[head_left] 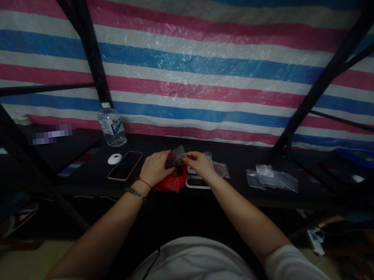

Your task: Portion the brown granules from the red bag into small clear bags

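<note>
A small clear plastic bag [178, 152] is held up between my two hands, above a red plastic bag [171, 184]. My left hand [155, 167] is closed on its left side, though the fingertips are partly hidden. At its right edge, the fingers of my right hand [200, 164] pinch the plastic. Small brown pieces [177, 171] show in the mouth of the red bag. Partly under my right hand lies a white-rimmed flat device [191, 183]. Just right of that hand lies a clear bag with small brownish contents [222, 170].
Several flat clear bags [273, 179] lie on the black table [235, 152] to the right. To the left are a phone [125, 165], a white rounded object [114, 158] and a clear plastic bottle [112, 128]. Black metal posts [93, 56] and a striped sheet [193, 68] stand behind.
</note>
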{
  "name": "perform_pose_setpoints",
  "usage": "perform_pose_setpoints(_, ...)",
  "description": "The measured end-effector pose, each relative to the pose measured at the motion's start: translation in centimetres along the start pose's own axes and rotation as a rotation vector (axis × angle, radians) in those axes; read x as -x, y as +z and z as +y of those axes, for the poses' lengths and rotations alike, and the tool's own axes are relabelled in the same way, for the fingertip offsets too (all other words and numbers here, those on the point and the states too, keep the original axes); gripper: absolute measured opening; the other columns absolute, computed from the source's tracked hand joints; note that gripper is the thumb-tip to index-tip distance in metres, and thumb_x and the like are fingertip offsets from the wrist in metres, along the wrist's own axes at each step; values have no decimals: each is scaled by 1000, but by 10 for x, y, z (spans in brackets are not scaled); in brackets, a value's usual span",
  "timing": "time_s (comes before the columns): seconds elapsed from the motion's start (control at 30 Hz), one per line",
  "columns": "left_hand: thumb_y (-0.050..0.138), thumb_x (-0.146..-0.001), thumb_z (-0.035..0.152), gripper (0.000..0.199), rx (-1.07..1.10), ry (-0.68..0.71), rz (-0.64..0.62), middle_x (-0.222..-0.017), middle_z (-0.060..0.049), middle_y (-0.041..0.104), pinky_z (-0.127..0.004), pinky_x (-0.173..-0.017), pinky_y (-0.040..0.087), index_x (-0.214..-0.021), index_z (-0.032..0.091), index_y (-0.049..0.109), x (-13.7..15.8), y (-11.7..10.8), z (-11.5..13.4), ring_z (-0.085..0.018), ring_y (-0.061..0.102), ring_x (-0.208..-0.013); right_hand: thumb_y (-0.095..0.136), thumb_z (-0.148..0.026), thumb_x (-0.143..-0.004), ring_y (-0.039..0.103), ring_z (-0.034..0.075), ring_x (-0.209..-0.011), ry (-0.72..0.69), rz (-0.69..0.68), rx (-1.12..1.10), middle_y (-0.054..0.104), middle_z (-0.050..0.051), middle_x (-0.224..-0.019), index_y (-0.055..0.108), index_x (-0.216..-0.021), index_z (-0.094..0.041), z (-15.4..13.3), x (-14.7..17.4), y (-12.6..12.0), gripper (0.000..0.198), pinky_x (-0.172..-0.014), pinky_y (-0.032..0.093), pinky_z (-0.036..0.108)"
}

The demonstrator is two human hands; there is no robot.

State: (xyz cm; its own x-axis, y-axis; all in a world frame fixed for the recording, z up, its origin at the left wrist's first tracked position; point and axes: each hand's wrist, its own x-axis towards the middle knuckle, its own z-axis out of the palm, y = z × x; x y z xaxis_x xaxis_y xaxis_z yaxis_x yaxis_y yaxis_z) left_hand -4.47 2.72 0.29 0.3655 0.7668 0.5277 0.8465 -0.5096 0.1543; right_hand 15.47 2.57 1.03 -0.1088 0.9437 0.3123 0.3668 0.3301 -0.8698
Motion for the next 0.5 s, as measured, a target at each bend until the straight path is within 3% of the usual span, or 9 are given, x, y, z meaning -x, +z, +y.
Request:
perform_pose_setpoints(0.3, 59, -76, 49, 51, -53, -70, -42, -108, -12, 65, -36, -85, 45, -116, 19, 55, 1, -5, 7, -28, 61, -99, 61, -30, -77, 65, 19, -75, -65, 18, 128, 72, 5, -83, 73, -87, -17, -16, -3, -1, 20, -71, 50, 29)
perform_pose_setpoints(0.5, 60, -73, 54, 56, -88, -145, -46, -106, -13, 65, -36, -83, 44, -115, 17, 53, 3, -3, 11, -29, 61, -99, 60, -28, -79, 65, 17, -77, -120, 32, 160, 72, 3, -83, 73, -83, -19, -21, -8, 2, 16, -72, 49, 27)
